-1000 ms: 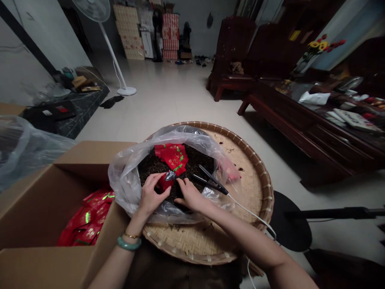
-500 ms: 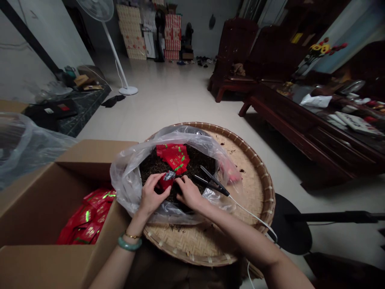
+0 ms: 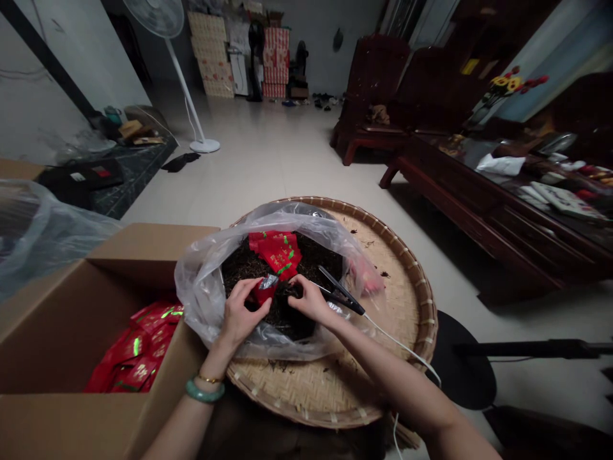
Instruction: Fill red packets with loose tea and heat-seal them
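My left hand [image 3: 244,313] grips a small red foil packet [image 3: 264,291], its silvery mouth facing up. Just right of it, my right hand [image 3: 310,299] hovers over dark, dried leaf-like material [image 3: 239,265], with a gap between thumb and forefinger; nothing clear shows between them. That loose material fills a clear plastic bag [image 3: 198,300] with its mouth spread wide. Several flat red packets [image 3: 278,249] lie on top of the leaves. A black tong-shaped tool [image 3: 345,294] with a white cord rests by my right hand.
The bag sits on a round woven bamboo tray [image 3: 402,275]. At left stands an open cardboard box [image 3: 158,243] holding several red packets [image 3: 143,348]. A black round stand base [image 3: 464,364] is at right. Beyond are a white fan [image 3: 204,145] and a dark wooden table [image 3: 445,191].
My right hand has moved slightly right and up, away from the small packet, and its thumb and forefinger have parted. My left hand still holds the packet in nearly the same spot.
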A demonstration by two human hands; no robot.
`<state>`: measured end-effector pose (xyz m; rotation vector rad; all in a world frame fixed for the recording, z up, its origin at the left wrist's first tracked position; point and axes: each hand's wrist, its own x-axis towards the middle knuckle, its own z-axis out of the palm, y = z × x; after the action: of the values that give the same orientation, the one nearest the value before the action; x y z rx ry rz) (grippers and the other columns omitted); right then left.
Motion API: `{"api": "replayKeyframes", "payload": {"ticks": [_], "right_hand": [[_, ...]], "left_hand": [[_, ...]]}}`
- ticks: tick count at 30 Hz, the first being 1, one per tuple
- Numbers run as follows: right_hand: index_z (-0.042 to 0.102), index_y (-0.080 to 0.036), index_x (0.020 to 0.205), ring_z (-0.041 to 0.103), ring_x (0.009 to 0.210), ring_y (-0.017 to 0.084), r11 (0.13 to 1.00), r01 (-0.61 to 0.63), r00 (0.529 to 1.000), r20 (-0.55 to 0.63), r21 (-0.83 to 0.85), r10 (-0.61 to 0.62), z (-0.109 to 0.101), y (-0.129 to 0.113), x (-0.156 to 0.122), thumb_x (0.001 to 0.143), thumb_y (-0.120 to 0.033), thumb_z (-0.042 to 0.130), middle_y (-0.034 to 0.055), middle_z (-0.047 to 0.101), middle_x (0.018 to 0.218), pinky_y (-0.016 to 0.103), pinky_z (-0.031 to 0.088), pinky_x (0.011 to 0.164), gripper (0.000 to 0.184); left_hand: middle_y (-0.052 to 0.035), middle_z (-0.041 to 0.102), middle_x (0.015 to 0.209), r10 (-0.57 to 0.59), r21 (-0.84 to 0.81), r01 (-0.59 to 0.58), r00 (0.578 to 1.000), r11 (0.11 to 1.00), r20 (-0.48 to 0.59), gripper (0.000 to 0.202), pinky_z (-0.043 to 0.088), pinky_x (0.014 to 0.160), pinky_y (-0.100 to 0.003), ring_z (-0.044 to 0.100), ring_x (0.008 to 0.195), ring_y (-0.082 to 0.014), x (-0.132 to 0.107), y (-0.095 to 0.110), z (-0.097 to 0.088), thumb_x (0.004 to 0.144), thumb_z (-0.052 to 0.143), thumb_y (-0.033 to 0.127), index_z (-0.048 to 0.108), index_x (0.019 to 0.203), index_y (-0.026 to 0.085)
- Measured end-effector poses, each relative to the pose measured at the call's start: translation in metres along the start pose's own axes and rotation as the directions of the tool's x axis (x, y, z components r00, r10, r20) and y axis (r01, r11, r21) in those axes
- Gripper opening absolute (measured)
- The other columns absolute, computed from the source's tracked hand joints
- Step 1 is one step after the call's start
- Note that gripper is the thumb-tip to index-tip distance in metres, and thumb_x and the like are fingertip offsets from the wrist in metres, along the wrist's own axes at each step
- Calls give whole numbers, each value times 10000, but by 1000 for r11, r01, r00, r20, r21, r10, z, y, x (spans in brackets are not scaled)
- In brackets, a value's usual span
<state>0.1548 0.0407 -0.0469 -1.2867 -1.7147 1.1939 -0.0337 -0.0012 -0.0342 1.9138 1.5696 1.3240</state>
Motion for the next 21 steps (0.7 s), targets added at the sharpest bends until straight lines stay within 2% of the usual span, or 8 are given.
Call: {"api": "replayKeyframes", "payload": {"ticks": [2,4,6,8,11,14,17,21], "right_hand": [[529,-195,793,508,741,133,943,-131,990,0,307,138,-1,2,-1,581,-134,592,-46,566,771,257,406,742,230],[552,-190,785,513,690,113,760,-289,951,84,582,297,-2,1,-3,563,-140,602,-58,579,736,229,408,685,232],[576,-190,796,521,635,102,575,-397,903,192,715,385,-3,-1,-6,577,-166,606,-60,584,699,216,412,618,222],[590,-184,799,547,614,109,491,-455,874,265,743,408,-4,-5,-8,629,-229,602,-42,595,684,228,433,586,176],[584,-176,783,585,622,114,404,-488,848,310,774,431,-4,-10,-8,673,-287,658,-28,617,692,235,467,584,173],[567,-175,777,585,592,87,330,-496,829,326,803,454,-3,-11,-9,619,-180,746,-46,627,699,194,465,552,239],[572,-159,801,569,549,71,244,-527,800,379,814,466,-3,-12,-10,653,-111,713,-33,625,675,156,447,495,210],[571,-137,817,548,522,67,152,-566,769,452,810,452,-7,-15,-12,787,-187,593,10,619,663,128,424,437,62]], "left_hand": [[-85,604,1042,2,-1,-2,1000,1000,2,368,540,680,-291,596,922,-202,0,0,0,745,634,246,592,1106,186],[-82,605,1040,6,1,-6,1000,1000,2,368,539,679,-290,597,920,-201,0,0,1,744,634,245,591,1106,191],[-80,605,1038,7,5,-7,1000,1000,4,364,538,674,-287,598,920,-201,0,0,1,744,635,246,592,1103,195],[-78,605,1041,9,8,-9,1000,1000,5,364,537,678,-284,599,925,-203,1,0,1,743,638,247,593,1100,198],[-79,605,1043,12,11,-12,1000,1000,5,362,534,676,-280,599,923,-202,1,1,1,743,639,246,595,1098,192],[-84,606,1044,13,7,-13,1000,1000,5,358,532,664,-278,597,916,-201,1,1,1,747,638,246,596,1097,182],[-81,605,1042,14,6,-14,1000,1000,9,358,533,667,-278,598,915,-198,1,2,1,750,637,248,595,1100,186],[-75,605,1034,13,9,-13,1000,1000,11,354,532,668,-272,599,914,-196,1,4,1,750,634,245,599,1098,194]]}}
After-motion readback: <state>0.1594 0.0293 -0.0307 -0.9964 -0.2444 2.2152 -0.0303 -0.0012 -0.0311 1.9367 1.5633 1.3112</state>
